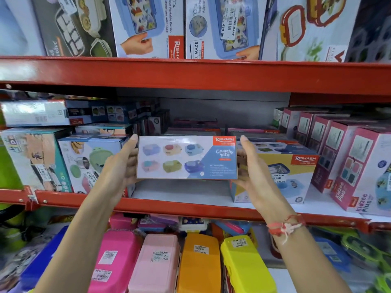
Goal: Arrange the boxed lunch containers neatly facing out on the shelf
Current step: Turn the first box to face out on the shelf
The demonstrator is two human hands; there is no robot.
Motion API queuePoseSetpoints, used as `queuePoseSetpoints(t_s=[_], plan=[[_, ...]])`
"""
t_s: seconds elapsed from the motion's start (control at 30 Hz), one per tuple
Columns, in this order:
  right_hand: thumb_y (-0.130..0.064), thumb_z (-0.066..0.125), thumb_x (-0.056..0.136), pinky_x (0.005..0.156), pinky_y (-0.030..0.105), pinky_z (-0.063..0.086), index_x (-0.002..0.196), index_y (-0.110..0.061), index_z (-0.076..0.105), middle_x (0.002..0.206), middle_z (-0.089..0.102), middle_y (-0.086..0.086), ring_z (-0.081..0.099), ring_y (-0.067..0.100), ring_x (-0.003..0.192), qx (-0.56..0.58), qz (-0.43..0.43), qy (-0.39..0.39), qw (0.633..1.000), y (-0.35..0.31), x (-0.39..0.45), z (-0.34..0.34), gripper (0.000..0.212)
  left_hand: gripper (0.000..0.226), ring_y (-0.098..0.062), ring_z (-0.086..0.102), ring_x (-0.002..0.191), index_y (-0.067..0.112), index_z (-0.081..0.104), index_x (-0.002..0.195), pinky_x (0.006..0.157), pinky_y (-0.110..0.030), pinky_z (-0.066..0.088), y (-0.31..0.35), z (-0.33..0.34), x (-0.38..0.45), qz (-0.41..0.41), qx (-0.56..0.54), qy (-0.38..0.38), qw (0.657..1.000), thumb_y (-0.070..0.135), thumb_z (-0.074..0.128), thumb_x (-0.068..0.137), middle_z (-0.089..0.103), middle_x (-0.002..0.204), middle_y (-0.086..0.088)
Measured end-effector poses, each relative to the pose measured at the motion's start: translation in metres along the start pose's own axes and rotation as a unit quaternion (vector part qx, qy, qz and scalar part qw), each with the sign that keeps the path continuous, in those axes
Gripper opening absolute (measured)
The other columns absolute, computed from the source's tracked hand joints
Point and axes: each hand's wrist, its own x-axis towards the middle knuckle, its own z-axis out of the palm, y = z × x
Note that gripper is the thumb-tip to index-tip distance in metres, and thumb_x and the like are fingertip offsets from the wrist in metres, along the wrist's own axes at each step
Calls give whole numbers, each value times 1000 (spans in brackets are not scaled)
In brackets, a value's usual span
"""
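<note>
Both hands grip a flat white-and-blue cardboard lunch-container box (187, 157) by its short ends, left hand (122, 163) and right hand (251, 166), holding it front-out above the red metal shelf (190, 205), between neighbouring boxes.

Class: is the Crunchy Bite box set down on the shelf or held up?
Held up: both hands clasp the box at its ends, and bare shelf shows beneath it.

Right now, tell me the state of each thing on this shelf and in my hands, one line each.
Crunchy Bite box: held level above the shelf gap, front facing out.
Left hand: gripping the box's left end.
Right hand: gripping its right end.
Yellow Rishabh box: standing on the shelf, front out.
Pink Kidzee Plus boxes: upright in a row, angled.
</note>
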Motion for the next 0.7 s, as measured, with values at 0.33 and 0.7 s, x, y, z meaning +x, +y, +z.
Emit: queuePoseSetpoints(t_s=[0.33,0.7], plan=[[-33,45,100,60,16,48,116,-30,65,72,73,-19,66,-5,64,28,-61,-58,996,2,1,-8,25,38,-10,73,68,17,69,99,54,-25,58,-3,-29,-9,-34,-75,-102,991,39,76,69,79,85,1],[13,65,84,94,23,55,129,-33,49,138,57,-5,58,1,122,-79,-174,-55,980,16,7,3,66,73,3,67,97,9,54,133,67,-11,55,-18,-17,-3,5,17,-69,997,-28,61,70,61,122,5]])
